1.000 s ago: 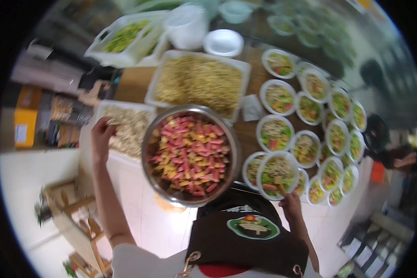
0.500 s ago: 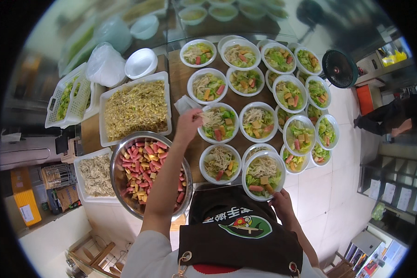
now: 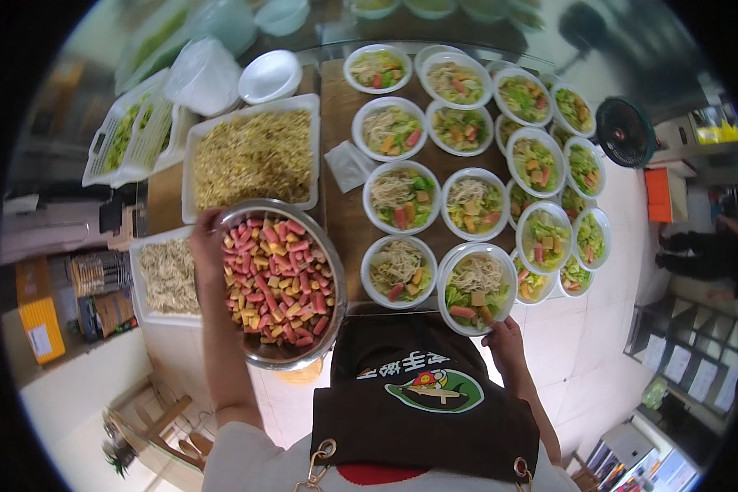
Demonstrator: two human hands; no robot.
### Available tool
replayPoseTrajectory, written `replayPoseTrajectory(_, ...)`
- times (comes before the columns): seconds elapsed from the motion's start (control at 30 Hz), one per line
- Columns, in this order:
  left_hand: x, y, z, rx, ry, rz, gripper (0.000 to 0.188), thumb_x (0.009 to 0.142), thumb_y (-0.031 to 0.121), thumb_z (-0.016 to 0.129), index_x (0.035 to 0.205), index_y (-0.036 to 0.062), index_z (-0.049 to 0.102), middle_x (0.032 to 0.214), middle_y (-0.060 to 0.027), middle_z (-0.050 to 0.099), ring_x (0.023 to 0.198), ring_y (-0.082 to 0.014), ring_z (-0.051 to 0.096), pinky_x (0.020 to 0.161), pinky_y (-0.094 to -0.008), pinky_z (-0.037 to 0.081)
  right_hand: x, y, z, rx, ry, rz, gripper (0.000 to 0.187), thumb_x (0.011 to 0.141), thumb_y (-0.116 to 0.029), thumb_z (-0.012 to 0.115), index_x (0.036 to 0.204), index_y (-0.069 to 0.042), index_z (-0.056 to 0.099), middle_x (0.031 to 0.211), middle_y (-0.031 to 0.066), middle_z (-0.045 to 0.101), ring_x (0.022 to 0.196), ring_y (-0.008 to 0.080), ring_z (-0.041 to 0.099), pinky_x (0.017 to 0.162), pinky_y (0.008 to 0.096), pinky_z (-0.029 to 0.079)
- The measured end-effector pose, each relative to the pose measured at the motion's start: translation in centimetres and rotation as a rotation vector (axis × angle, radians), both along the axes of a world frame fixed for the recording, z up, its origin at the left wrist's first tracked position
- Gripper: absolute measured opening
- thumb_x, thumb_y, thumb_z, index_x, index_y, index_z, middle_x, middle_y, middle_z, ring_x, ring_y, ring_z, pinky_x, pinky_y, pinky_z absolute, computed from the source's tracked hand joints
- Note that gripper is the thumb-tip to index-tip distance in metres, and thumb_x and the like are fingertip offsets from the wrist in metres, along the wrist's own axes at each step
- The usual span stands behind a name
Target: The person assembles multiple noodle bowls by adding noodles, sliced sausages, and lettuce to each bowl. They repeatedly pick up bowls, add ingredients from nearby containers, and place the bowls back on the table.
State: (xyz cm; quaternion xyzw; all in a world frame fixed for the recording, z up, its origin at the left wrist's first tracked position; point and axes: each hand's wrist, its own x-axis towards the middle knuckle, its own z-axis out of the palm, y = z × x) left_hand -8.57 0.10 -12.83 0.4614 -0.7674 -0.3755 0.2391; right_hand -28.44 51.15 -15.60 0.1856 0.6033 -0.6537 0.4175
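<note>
My right hand (image 3: 504, 339) grips the near rim of a white bowl (image 3: 477, 289) with lettuce, pale strands and sausage pieces, at the front of the table. That bowl overlaps another beneath it. My left hand (image 3: 208, 246) is at the left rim of a steel bowl (image 3: 339, 316), beside a white tray (image 3: 169, 316) of pale strands; its fingers are blurred. Inside the steel bowl lie cut pink sausages (image 3: 264, 283) and yellow-brown chunks. Filled bowls stand just left, among them one with strands on top (image 3: 398, 271).
Behind the steel bowl stands a white tray (image 3: 314, 156) of bean sprouts. Farther back are a white basket (image 3: 98, 164) of greens, bagged bowls (image 3: 205, 78) and bare white bowls (image 3: 271, 75). Several filled bowls (image 3: 535, 161) stand stacked at the right. A dark fan (image 3: 626, 131) is beyond them.
My left hand has left the filled bowl at the middle and moved left to the tray of strands and the steel bowl. My right hand keeps its bowl. The whole view has shifted slightly.
</note>
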Motion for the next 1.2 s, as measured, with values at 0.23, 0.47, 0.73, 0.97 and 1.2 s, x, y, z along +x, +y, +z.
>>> replayPoseTrajectory(0.23, 37.6, -11.7, -15.7, -0.31, -0.987, 0.125, 0.056, 0.074, 0.029, 0.067, 0.121, 0.0077, 0.047, 0.092, -0.0187, 0.061, 0.087, -0.0334, 0.058, 0.074, -0.0423, 0.047, 0.7, -5.1, -0.7, -0.005, -0.023, 0.127, 0.02, 0.083, -0.009, 0.049, 0.102, -0.002, 0.052, 0.081, 0.0032, 0.058, 0.053, 0.0095, 0.05, 0.047, 0.0228, 0.043)
replayPoseTrajectory(0.47, 31.1, -6.9, -14.2, 0.151, -0.288, 0.693, 0.02, 0.075, 0.015, 0.058, 0.09, 0.0021, 0.056, 0.083, -0.0163, 0.061, 0.077, -0.032, 0.058, 0.069, -0.0411, 0.045, 2.0, -9.4, 1.1, 0.012, 0.016, 0.271, 0.021, 0.085, -0.009, 0.048, 0.105, -0.002, 0.051, 0.083, 0.0023, 0.057, 0.056, 0.009, 0.05, 0.048, 0.0232, 0.043)
replayPoseTrajectory(0.73, 30.3, -9.6, -4.5, -0.12, -0.389, 0.393, 0.031, 0.081, 0.006, 0.049, 0.111, 0.0074, 0.057, 0.09, -0.0176, 0.062, 0.071, -0.0304, 0.06, 0.064, -0.0364, 0.047, 3.0, -11.0, 1.4, 0.006, 0.021, 0.3, 0.021, 0.085, -0.009, 0.048, 0.104, -0.003, 0.053, 0.086, 0.0027, 0.059, 0.056, 0.0083, 0.05, 0.048, 0.0212, 0.043)
replayPoseTrajectory(0.97, 29.7, -11.9, -2.6, -0.282, -0.587, 0.364, 0.028, 0.077, 0.005, 0.049, 0.103, 0.0069, 0.058, 0.089, -0.0173, 0.062, 0.084, -0.0333, 0.059, 0.072, -0.0393, 0.045, 2.0, -9.3, 0.5, -0.006, 0.015, 0.285, 0.023, 0.084, -0.009, 0.048, 0.106, -0.003, 0.053, 0.087, 0.0025, 0.059, 0.056, 0.008, 0.05, 0.047, 0.0214, 0.043)
replayPoseTrajectory(1.2, 34.0, -14.6, -7.5, -0.23, -0.226, 0.365, 0.024, 0.078, 0.007, 0.056, 0.102, 0.0027, 0.059, 0.092, -0.0065, 0.062, 0.078, -0.018, 0.057, 0.07, -0.0289, 0.045, 0.8, -7.5, 0.7, -0.02, -0.002, 0.272, 0.025, 0.082, -0.007, 0.046, 0.106, -0.003, 0.052, 0.085, 0.0027, 0.058, 0.056, 0.0082, 0.049, 0.048, 0.0221, 0.043)
